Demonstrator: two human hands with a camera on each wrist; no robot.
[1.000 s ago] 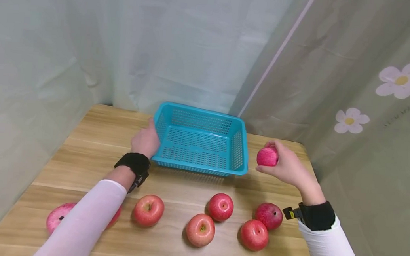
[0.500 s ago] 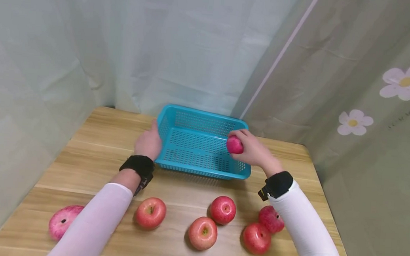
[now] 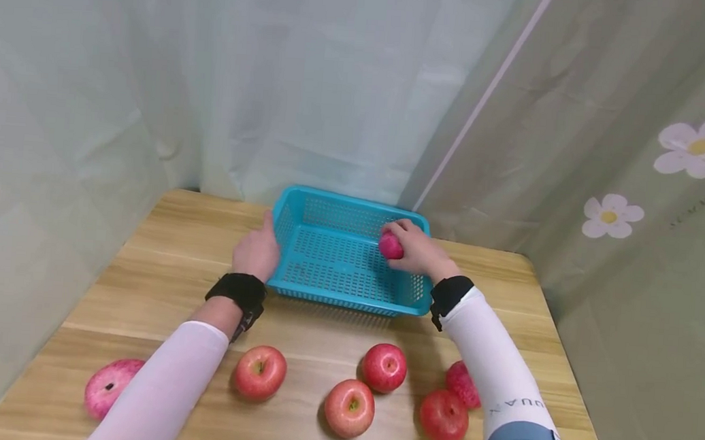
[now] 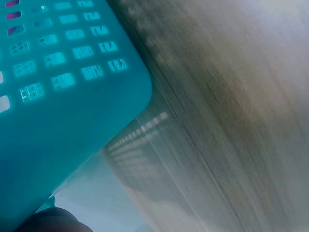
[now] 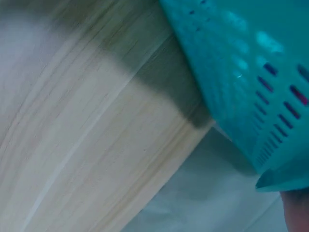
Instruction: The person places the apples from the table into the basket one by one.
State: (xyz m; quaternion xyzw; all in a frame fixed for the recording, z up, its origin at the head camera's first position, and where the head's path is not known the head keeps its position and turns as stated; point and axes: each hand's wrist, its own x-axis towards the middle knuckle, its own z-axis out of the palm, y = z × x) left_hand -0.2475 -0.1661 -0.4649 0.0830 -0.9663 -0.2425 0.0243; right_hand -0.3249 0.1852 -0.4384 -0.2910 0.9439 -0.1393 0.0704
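A blue plastic basket (image 3: 331, 259) with perforated sides stands at the back of the wooden table. My left hand (image 3: 257, 251) holds its left rim, the fingertips hidden from the head camera. In the left wrist view, the basket's wall (image 4: 72, 111) fills the upper left, with a dark fingertip (image 4: 53, 220) at the bottom. Inside the basket's right end, my right hand (image 3: 418, 252) grips a pink apple (image 3: 391, 246) between thumb and fingers. The right wrist view shows the basket's side (image 5: 231, 87) close up, with a bit of pink through the slots.
Several apples lie nearer the front: one left of centre (image 3: 260, 373), a paler one (image 3: 349, 408), a red one (image 3: 384, 368) and another (image 3: 444, 417). A dark pink one (image 3: 462, 384) is partly behind the right sleeve. A pink fruit (image 3: 110, 387) sits far left. Curtains (image 3: 336, 96) enclose the table.
My right hand has carried the pink apple leftward from beside the basket, over its right rim and into it. The left hand stays at the left rim.
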